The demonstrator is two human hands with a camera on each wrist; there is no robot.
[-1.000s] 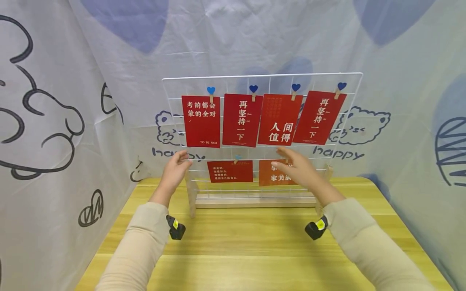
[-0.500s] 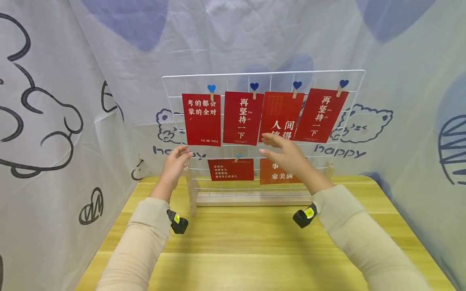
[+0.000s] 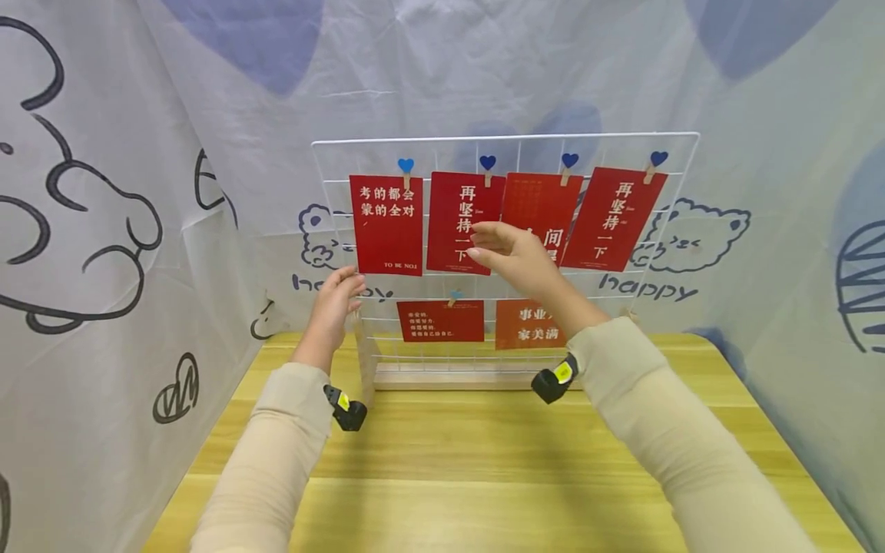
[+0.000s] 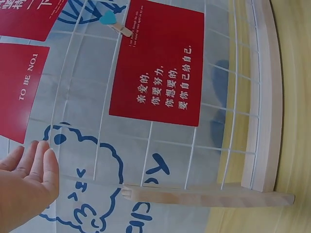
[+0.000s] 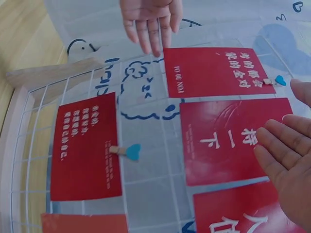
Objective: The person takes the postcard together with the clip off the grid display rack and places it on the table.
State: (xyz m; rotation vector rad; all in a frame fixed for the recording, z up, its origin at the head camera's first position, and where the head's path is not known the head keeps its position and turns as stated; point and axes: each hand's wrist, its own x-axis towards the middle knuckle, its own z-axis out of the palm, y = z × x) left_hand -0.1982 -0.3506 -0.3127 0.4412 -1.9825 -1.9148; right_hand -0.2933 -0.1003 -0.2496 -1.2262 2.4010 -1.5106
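Red cards with white writing hang from a white wire grid [image 3: 415, 140], held by wooden heart clips. My left hand [image 3: 335, 307] is held up by the lower left corner of the leftmost card [image 3: 387, 242], with nothing in it. In the left wrist view its fingers [image 4: 36, 162] are extended, just below that card. My right hand [image 3: 518, 257] is raised before the second card [image 3: 445, 192] and the orange-red third card [image 3: 542, 200], covering part of both. In the right wrist view, the right fingers [image 5: 286, 141] look relaxed and hold nothing; contact with the card cannot be told.
A fourth card [image 3: 615, 223] hangs tilted at the upper right. Below hang a red card [image 3: 442, 326] and an orange card [image 3: 518, 334], partly behind my right forearm. The grid's wooden base [image 3: 456, 382] stands on a wooden table [image 3: 442, 453], before a printed cloth [image 3: 242, 153].
My right hand has moved left and up, from before the lower orange card to before the second and third upper cards. My left hand has stayed nearly in place.
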